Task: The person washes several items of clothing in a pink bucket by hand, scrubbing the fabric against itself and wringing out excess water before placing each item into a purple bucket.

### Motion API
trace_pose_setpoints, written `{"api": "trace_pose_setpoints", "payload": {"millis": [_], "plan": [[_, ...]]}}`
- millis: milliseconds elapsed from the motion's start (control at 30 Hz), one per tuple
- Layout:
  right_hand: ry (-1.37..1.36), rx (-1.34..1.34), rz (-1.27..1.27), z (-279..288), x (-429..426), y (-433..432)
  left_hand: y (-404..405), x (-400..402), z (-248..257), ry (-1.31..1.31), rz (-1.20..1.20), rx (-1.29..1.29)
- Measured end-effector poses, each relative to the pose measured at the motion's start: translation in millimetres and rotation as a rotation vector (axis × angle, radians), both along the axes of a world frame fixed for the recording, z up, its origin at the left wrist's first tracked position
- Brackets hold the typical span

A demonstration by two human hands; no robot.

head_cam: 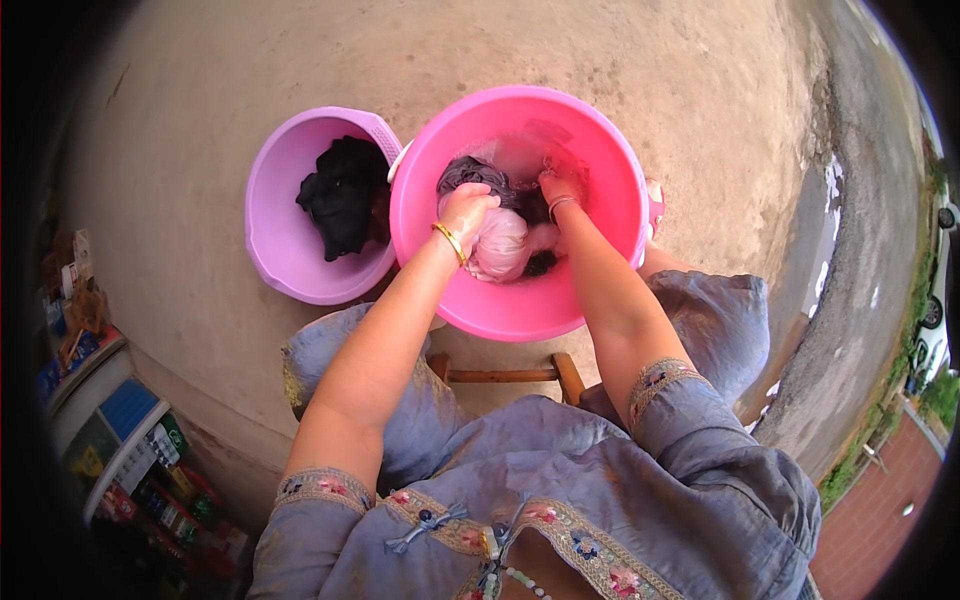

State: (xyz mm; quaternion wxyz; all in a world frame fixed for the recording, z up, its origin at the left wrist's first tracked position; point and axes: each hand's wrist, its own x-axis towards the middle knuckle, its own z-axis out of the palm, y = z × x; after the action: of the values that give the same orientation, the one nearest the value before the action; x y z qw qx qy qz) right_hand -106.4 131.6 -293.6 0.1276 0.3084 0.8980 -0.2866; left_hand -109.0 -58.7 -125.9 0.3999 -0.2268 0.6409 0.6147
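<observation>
A pink plastic tub (510, 319) stands before me between my knees, holding water and wet cloth. My left hand (466, 214), with a gold bangle at the wrist, grips a bunched pale garment (501, 246) in the tub. Dark grey cloth (476, 174) lies just beyond its fingers. On the tub's right side, my right hand (559, 187) reaches into the water beside submerged black cloth (534, 206). Its fingers are partly hidden by water and splashes, so their grip is unclear.
Left of the pink tub, a lilac plastic basin (274, 202) holds black cloth (341, 199). A wooden stool (502, 375) shows beneath me. Shelves with packaged goods (154, 465) stand at lower left. A wet road (817, 315) and parked cars (934, 322) lie at right.
</observation>
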Motion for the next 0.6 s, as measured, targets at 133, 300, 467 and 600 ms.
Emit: {"api": "trace_pose_setpoints", "payload": {"millis": [133, 300, 467, 600], "plan": [[0.331, -0.795, -0.292, 62, -2, -38, -22, 2, -23, -0.17, 0.21, 0.072], [0.485, -1.411, -0.399, 226, 30, -98, -12, 0, 13, -0.345, 0.474, 0.627], [0.616, -0.93, -0.105, 287, 55, -136, -33, -3, 7, -0.199, 0.282, 0.923], [0.713, -0.323, 0.164, 269, 62, -123, -29, 2, 10, -0.211, 0.188, 0.925]]}}
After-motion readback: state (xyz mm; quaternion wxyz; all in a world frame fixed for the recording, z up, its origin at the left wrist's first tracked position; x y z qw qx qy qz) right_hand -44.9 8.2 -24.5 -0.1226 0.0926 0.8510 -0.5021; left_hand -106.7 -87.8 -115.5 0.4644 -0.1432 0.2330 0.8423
